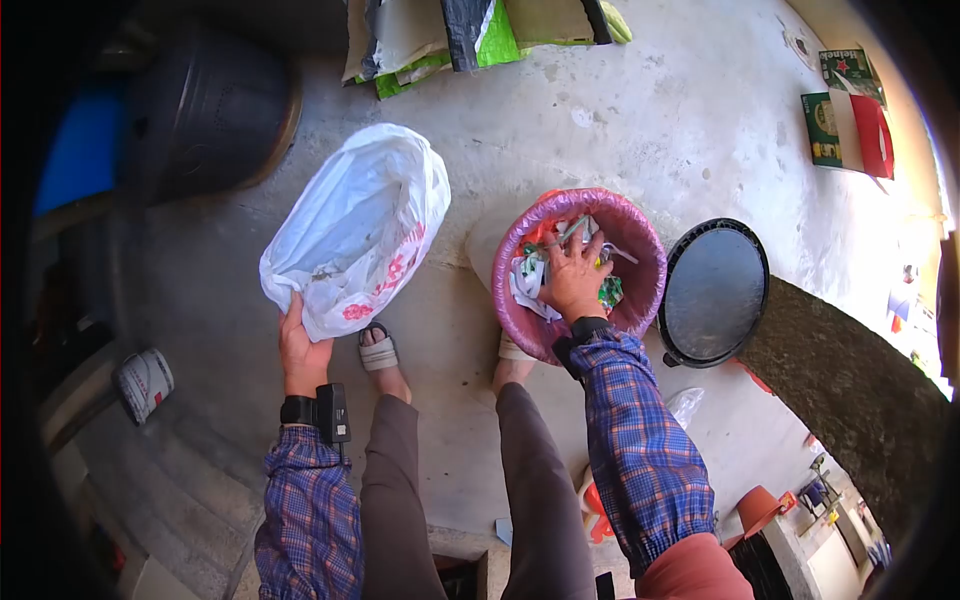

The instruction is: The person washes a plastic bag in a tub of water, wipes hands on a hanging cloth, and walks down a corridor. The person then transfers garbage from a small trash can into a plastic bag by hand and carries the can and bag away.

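My left hand (299, 345) grips the lower left edge of a white plastic bag (352, 240) with red print, between thumb and fingers. The bag's mouth gapes wide, with a few dark specks inside. Over on the right, my right hand (575, 280) reaches down into a trash bin (643, 240) lined with a pinkish-purple bag. Its fingers are spread over the trash, and nothing is visibly gripped. White scraps (530, 290), a green wrapper (611, 292) and some orange-red material show around that hand. What lies under the palm is hidden.
A round black lid (714, 292) is just right of the bin. Folded cardboard and sacks (480, 40) lie at the top. A large dark tub (215, 110) stands upper left, and green and red cartons (848, 130) sit upper right. My sandaled feet (378, 352) are close below.
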A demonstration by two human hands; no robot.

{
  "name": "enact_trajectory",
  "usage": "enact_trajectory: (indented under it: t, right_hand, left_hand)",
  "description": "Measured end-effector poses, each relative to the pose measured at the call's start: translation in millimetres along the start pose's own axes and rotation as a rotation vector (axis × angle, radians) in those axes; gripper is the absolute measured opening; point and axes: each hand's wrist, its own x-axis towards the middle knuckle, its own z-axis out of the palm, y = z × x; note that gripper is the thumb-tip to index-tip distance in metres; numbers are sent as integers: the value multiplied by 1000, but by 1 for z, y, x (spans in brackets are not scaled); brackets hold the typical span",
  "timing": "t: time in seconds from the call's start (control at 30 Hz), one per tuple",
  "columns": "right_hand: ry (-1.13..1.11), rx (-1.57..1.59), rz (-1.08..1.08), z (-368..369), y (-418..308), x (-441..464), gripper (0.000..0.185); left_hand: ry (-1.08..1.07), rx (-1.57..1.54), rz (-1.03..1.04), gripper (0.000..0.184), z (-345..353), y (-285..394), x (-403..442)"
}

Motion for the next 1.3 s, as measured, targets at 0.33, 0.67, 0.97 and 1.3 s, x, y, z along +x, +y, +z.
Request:
enact_trajectory:
  t: [0.33,0.67,0.97,1.3]
  right_hand:
    - [243,374,-261,15,14,3,21]
    - [265,668,-167,-71,34,-75,41]
    - [405,1122,-108,-124,-59,-101,44]
    - [185,1153,-337,46,-219,48,46]
  left_hand:
    - [-43,47,-217,41,-30,-88,60]
    - [310,773,-113,71,-19,-103,62]
    - [208,1115,122,74,-50,-107,68]
    - [80,670,101,60,-53,-108,58]
